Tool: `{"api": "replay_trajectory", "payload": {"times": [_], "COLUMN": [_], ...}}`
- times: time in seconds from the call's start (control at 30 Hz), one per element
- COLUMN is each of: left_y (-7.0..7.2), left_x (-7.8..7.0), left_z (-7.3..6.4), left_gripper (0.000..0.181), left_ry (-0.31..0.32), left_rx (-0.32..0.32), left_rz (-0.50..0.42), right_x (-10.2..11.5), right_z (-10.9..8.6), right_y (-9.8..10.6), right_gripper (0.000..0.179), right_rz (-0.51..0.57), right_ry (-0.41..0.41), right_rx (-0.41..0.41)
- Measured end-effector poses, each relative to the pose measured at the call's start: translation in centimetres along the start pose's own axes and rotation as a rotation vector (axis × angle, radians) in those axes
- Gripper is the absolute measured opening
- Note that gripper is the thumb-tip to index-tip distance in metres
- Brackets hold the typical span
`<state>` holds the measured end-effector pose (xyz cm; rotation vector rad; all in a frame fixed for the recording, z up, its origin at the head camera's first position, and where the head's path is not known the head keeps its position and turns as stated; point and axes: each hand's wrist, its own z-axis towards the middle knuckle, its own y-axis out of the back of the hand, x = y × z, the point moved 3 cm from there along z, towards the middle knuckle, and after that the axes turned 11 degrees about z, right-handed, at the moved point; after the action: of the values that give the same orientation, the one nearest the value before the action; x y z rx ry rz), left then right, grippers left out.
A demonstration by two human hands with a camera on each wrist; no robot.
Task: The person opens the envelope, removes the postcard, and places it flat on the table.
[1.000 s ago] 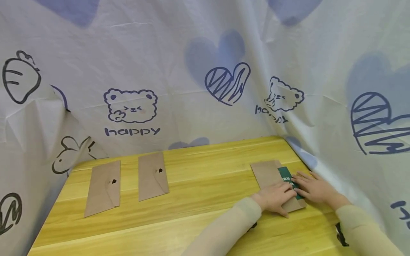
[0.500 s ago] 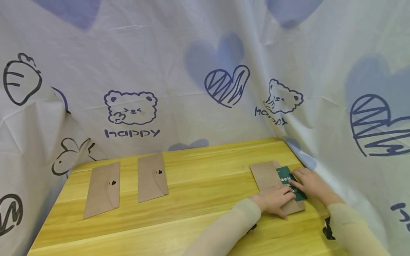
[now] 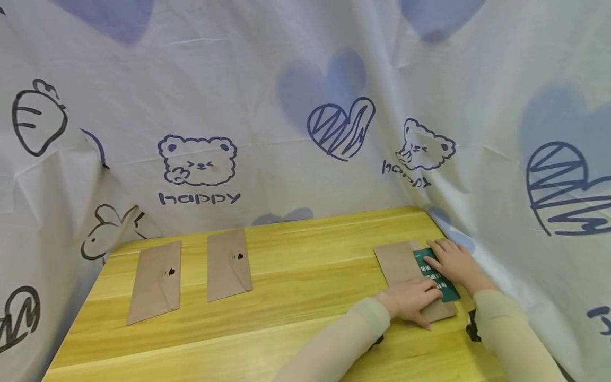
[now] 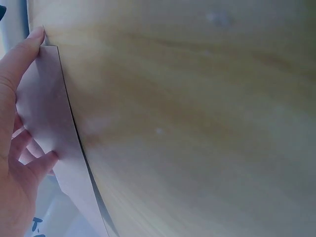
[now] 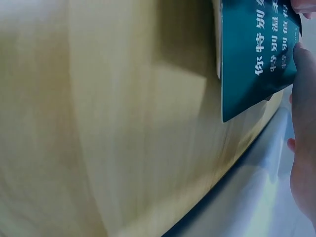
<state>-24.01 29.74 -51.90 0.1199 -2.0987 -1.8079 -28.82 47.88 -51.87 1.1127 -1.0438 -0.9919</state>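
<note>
A brown paper envelope (image 3: 393, 260) lies at the right of the table, with a green card (image 3: 446, 289) bearing white lettering sticking out of its right side. My left hand (image 3: 412, 300) rests on the envelope, thumb stretched to its near edge, as the left wrist view also shows over the envelope (image 4: 47, 98). At the card's far end my right hand (image 3: 455, 262) holds the card, thumb on its printed face. The right wrist view shows that thumb near the edge of the card (image 5: 252, 79); the other fingers are mostly hidden there.
Two more brown envelopes, the outer left one (image 3: 155, 281) and another (image 3: 228, 265), lie on the wooden table (image 3: 305, 276), each with a small dark mark on its flap. A printed white curtain (image 3: 267, 106) hangs around the back and sides.
My right hand has shifted left and away from me, from lying over the card to its far end, uncovering more green. The left hand stays nearly still on the envelope.
</note>
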Motion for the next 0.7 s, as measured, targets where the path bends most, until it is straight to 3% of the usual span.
{"api": "replay_trajectory", "payload": {"times": [0.27, 0.7], "left_y": [0.28, 0.12], "left_x": [-0.05, 0.12], "left_z": [-0.14, -0.27], "left_gripper": [0.080, 0.082], "left_ry": [0.000, 0.009], "left_rx": [0.004, -0.017], "left_rz": [-0.020, -0.027], "right_x": [-0.17, -0.09], "right_z": [0.33, 0.61], "right_y": [-0.31, -0.36], "right_gripper": [0.059, 0.032], "right_rz": [-0.011, -0.038], "right_ry": [-0.026, 0.046], "right_rx": [0.042, -0.079]}}
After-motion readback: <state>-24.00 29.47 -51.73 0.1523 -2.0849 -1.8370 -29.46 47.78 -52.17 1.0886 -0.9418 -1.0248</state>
